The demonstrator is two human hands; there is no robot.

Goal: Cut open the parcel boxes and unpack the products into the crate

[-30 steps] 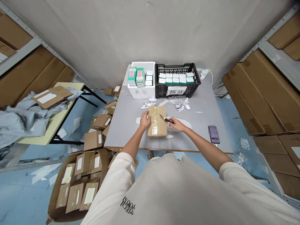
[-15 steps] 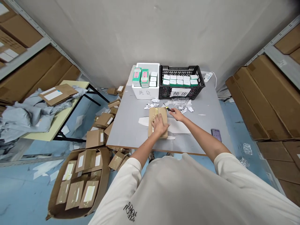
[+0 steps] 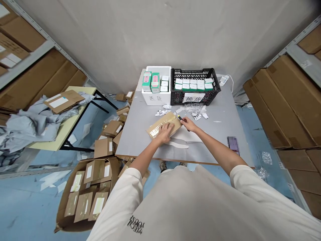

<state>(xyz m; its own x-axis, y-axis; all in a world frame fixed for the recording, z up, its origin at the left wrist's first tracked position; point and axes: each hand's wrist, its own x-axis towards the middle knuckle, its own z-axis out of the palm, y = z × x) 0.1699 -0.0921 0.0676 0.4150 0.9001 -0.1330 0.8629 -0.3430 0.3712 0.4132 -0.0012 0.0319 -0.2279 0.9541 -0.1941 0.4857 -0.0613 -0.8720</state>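
1. Cardboard box (image 3: 162,121) lies at the centre of the frame, on the grey table (image 3: 135,142), set askew with its tape and a striped label strip facing up.
2. Left hand (image 3: 165,132) rests palm-down on the box, fingers extended across its top rather than clenched around it.
3. Right hand (image 3: 189,124), just right of the box, has its fingers closed around a black-and-yellow cutter (image 3: 180,117); the blade points to the upper left, by the box's far right corner, and whether it touches the cardboard I cannot tell.
4. White paper (image 3: 188,135) lies beneath the right forearm, and a thin paper strip (image 3: 178,145) lies just below the box.
5. Above centre, a white bin (image 3: 155,99) holding green-and-white boxes stands beside a black crate (image 3: 175,98) with rows of similar ones; crumpled scraps (image 3: 163,112) lie in front.
6. Toward the right of the frame, a phone (image 3: 233,144) lies near the table's edge.
7. At lower left, a large open carton (image 3: 60,212) holds several taped parcels (image 3: 98,205).
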